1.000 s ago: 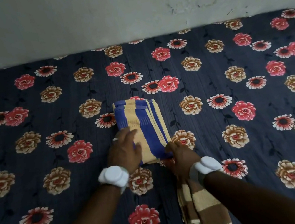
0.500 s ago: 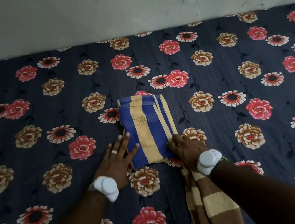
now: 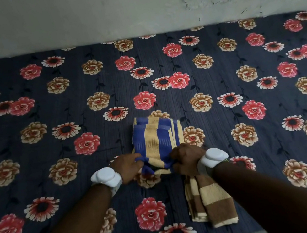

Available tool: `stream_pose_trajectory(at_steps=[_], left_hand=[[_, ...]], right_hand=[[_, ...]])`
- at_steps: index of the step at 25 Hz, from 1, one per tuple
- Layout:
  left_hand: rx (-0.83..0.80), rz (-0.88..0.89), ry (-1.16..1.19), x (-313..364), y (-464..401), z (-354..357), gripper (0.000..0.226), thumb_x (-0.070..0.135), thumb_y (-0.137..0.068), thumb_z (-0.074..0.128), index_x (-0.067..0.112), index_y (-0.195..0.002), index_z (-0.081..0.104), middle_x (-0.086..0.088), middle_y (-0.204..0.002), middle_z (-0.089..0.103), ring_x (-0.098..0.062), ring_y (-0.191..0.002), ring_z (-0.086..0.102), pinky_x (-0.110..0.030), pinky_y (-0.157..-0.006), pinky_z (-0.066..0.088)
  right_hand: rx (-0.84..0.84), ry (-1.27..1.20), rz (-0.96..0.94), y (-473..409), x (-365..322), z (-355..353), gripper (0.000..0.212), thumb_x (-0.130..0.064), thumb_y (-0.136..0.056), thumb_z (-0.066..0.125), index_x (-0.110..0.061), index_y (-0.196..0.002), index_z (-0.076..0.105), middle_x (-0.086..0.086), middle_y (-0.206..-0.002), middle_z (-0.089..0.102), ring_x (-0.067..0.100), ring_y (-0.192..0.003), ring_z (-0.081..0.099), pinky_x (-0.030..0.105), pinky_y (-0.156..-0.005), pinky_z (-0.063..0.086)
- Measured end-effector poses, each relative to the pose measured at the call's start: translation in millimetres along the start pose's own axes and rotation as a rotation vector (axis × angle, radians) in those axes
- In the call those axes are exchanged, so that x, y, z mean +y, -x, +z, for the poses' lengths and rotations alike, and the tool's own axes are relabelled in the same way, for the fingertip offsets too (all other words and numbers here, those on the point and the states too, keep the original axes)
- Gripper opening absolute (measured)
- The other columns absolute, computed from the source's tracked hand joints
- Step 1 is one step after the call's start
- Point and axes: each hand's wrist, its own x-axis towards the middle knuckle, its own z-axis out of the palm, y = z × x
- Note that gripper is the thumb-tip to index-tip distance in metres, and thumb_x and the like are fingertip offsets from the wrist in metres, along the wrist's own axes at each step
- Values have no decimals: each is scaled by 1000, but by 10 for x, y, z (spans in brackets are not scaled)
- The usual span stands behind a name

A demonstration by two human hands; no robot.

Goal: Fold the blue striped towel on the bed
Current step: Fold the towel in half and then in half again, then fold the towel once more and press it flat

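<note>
The blue striped towel, blue with tan bands, lies folded into a narrow stack in the middle of the bed. My left hand grips its near left corner. Its near right corner is pinched in my right hand. The towel's near edge is lifted off the bedsheet and bunched between the two hands. Both wrists carry a white band.
A folded brown and cream striped towel lies on the bed just under my right forearm. A dark floral sheet covers the bed. A pale wall with peeling paint runs along the far edge.
Both hands went from resting flat at the towel's near end to closing on its near corners. The near edge has lifted and the towel looks shorter.
</note>
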Motion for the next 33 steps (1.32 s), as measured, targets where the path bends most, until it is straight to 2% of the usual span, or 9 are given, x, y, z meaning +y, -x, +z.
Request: stream_pose_trajectory(at_steps=[4,7,9,12,20,23,25,28,33], left_hand=[[-17,-129,463,187,254,-112,42,54,-58,56,18,-76,66,-6,-87,70,-24,-88,62,-31,-79,46],[27,-160,903,156,241,-180,49,54,-50,76,25,-88,64,9,-74,75,-10,-73,70,-25,-66,54],[61,-163,853,93,128,-136,64,38,-42,87,24,-98,59,5,-94,74,-12,-87,69,-28,-71,58],[287,-310,783,45,-130,-15,31,18,-69,80,20,-90,58,-9,-107,67,-30,-101,64,-44,-86,54],[604,-511,515,100,-542,203,47,30,-71,75,9,-107,54,-15,-110,64,-31,-91,60,-33,-75,45],[525,-620,308,217,-564,272,73,41,-66,74,6,-124,48,-21,-129,53,-41,-113,55,-43,-89,46],[464,-649,327,273,-581,211,56,37,-67,74,5,-109,58,-22,-117,62,-41,-102,61,-40,-80,48],[363,-476,468,251,-555,2,10,13,-72,72,9,-75,63,-16,-89,64,-31,-79,59,-33,-68,44],[320,65,627,306,-297,-512,50,-6,-60,76,23,-100,66,-7,-100,64,-19,-93,60,-33,-79,50]], right_hand=[[1,-483,231,221,-107,-80,21,-31,-90,54,-18,-74,58,7,-86,60,24,-82,55,29,-68,42],[211,-823,417,84,-34,-167,19,-34,-87,58,-21,-73,58,9,-88,64,28,-89,61,37,-78,48],[253,-857,478,-82,8,-213,20,-37,-88,57,-18,-86,61,13,-98,65,32,-98,61,42,-85,48],[238,-779,538,-317,32,-198,34,-41,-91,54,-13,-108,61,11,-108,65,30,-102,60,36,-82,45],[329,-567,536,-745,143,154,37,-37,-93,52,-17,-123,48,14,-121,63,35,-105,61,32,-77,43],[437,-423,528,-735,95,126,61,-32,-86,59,-22,-140,34,15,-140,39,36,-122,47,41,-91,45],[444,-274,374,-736,30,27,80,-29,-77,62,-26,-147,24,11,-150,28,35,-135,32,47,-104,39],[303,-143,52,-839,-107,-119,97,-32,-71,68,-29,-152,14,6,-159,22,30,-145,20,53,-117,22],[232,-457,4,-819,-207,-464,72,-23,-62,80,-19,-129,55,8,-117,64,28,-110,59,38,-94,49]])
